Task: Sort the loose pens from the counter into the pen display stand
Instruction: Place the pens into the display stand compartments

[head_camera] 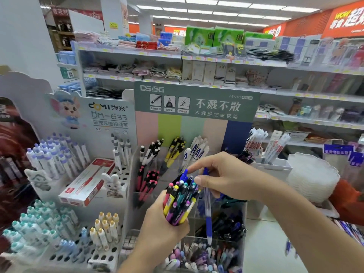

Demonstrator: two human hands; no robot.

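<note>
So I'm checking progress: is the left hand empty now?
No, the left hand grips a bundle of pens, while the right hand holds a blue pen.

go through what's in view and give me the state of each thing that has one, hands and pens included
Left hand: grips the bundle.
Bundle of multicoloured click pens: upright, buttons up, held.
Right hand: holds the blue pen.
Clear blue-capped ballpoint pen: vertical, hanging above the front compartment.
Clear acrylic pen display stand: compartments partly filled.
Red and white pen box: closed, lying tilted on the white rack.
</note>
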